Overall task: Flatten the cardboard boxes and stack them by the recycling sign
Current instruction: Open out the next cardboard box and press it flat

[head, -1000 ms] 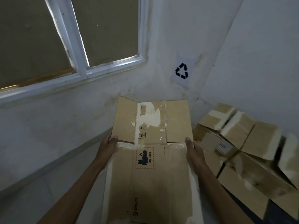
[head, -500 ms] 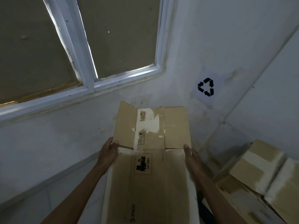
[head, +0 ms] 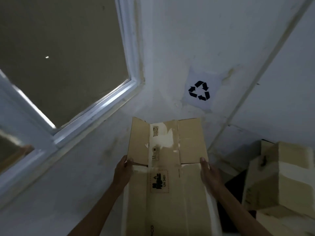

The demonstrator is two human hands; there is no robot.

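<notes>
A flattened cardboard box (head: 170, 176) is held out in front of the person by both hands, one on each long edge, at the crease where its end flaps begin. The left hand (head: 121, 172) grips the left edge, its fingers curled round behind the board and its thumb on the front face. The right hand (head: 210, 175) clasps the right edge, thumb lying on the front, the other fingers hidden behind. The flaps point up toward the white wall, just below and left of the recycling sign (head: 199, 90) taped there. More cardboard boxes (head: 281, 178) sit piled at the right, near the corner. A white-framed window (head: 95, 106) fills the upper left.
</notes>
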